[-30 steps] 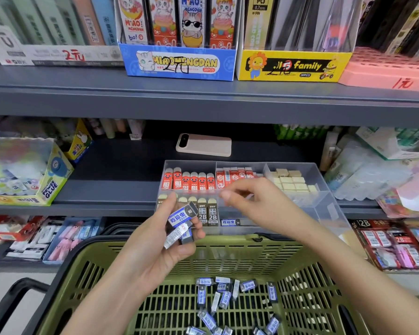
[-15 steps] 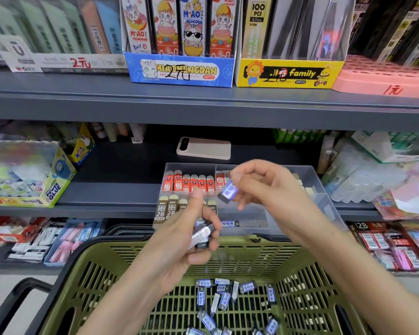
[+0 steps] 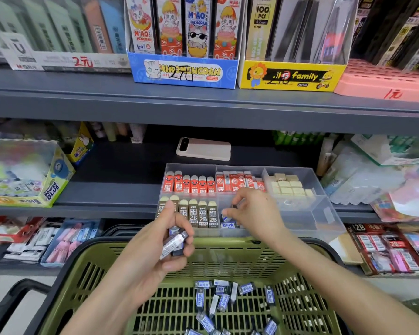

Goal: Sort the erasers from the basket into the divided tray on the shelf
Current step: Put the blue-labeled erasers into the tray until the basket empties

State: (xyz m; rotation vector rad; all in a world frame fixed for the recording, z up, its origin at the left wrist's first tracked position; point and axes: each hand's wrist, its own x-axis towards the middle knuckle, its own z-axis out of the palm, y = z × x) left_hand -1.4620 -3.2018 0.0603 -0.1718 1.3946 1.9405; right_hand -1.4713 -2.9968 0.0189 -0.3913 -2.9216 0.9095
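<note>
On the grey metal shelf (image 3: 107, 194) ahead of you, the clear plastic divided tray (image 3: 324, 213) holds rows of red-sleeved erasers (image 3: 189, 184) at the back, and your right grip (image 3: 252, 212) reaches into its front middle compartment, fingertips pinching one small blue-and-white wrapped eraser (image 3: 226, 217) low inside it, just beside a row of brown-sleeved erasers (image 3: 198, 213). Your left grip (image 3: 153, 252) hovers above the far rim of the olive-green plastic basket (image 3: 82, 281), clenched round a few more blue-and-white erasers (image 3: 174, 241). A loose heap of the same erasers (image 3: 218, 301) lies on the basket's slatted floor, between your forearms.
</note>
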